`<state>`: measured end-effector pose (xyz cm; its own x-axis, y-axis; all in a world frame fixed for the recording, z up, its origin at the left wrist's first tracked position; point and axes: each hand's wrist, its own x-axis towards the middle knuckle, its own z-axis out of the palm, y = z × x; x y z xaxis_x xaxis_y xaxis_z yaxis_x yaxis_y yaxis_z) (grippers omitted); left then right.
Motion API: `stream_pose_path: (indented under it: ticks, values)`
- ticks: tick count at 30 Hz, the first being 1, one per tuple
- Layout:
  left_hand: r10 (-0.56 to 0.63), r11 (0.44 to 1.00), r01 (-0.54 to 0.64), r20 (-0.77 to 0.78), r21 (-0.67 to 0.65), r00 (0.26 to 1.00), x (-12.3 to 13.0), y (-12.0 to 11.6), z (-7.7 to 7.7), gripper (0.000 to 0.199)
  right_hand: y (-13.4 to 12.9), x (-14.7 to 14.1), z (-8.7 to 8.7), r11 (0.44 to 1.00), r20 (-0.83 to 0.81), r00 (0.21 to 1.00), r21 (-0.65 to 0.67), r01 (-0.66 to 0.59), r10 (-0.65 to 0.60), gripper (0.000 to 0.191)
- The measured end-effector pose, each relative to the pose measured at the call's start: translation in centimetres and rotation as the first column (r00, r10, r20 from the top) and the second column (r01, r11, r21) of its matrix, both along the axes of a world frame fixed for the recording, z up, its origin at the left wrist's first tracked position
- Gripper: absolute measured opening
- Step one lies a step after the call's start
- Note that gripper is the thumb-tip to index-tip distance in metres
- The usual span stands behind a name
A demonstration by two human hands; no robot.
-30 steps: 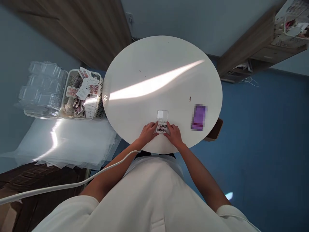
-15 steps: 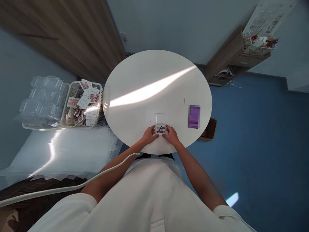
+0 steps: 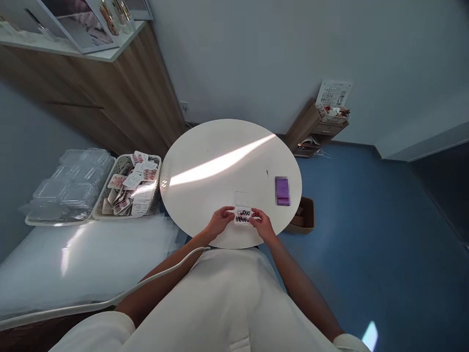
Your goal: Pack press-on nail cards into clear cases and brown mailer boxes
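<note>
Near the front of the round white table point(image 3: 208, 200), a small clear plastic case point(image 3: 242, 223) has its transparent lid point(image 3: 242, 198) swung back, away from me. Two rows of small, dark, oval pieces point(image 3: 242, 213) fill it; they look like press-on nails. My left hand point(image 3: 220, 220) pinches the case's left side between thumb and fingers. On the opposite side, my right hand point(image 3: 261, 224) grips the right edge, its thumb near the front corner. Whether the case rests on the table or is slightly raised, I cannot tell.
A pixelated purple item point(image 3: 282, 191) lies to the right. Left of the table, a white basket point(image 3: 156, 195) holds printed cards, beside stacked clear containers point(image 3: 76, 183). A white cable point(image 3: 161, 274) crosses my left forearm. A cardboard box point(image 3: 308, 215) stands on the floor at right.
My view has tilted up, so the table appears lower and more wall shows. Both hands keep hold of the case, with their fingers shifted along its sides. The lid remains raised.
</note>
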<state>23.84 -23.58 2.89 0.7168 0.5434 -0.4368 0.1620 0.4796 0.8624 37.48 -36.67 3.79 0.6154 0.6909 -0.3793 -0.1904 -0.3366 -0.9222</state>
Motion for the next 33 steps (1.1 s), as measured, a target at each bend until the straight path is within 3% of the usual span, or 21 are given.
stream_pose_path:
  ticks: [6, 11, 15, 33]
  values:
    - [-0.052, 0.973, 0.074, 0.107, -0.218, 0.993, -1.1, 0.8, 1.6, 0.042, 0.4, -1.0, 1.3, 0.987, -0.134, 0.986, 0.113, 0.110, -0.095, 0.033]
    - [-0.080, 0.954, 0.109, 0.115, -0.278, 0.990, -1.4, 1.2, 3.1, 0.040, 1.5, -0.7, 2.2, 0.988, -0.384, 0.922, 0.123, 0.095, -0.041, 0.040]
    - [-0.120, 0.935, 0.157, 0.133, -0.318, 0.984, -1.6, 1.3, 3.9, 0.040, 2.1, -0.1, 2.9, 0.981, -0.425, 0.902, 0.136, 0.141, -0.070, 0.038]
    - [-0.073, 0.877, 0.144, 0.170, -0.458, 0.983, -2.2, 0.4, 2.8, 0.035, 0.3, -0.6, 4.6, 0.987, -0.431, 0.900, 0.162, 0.002, 0.069, 0.032]
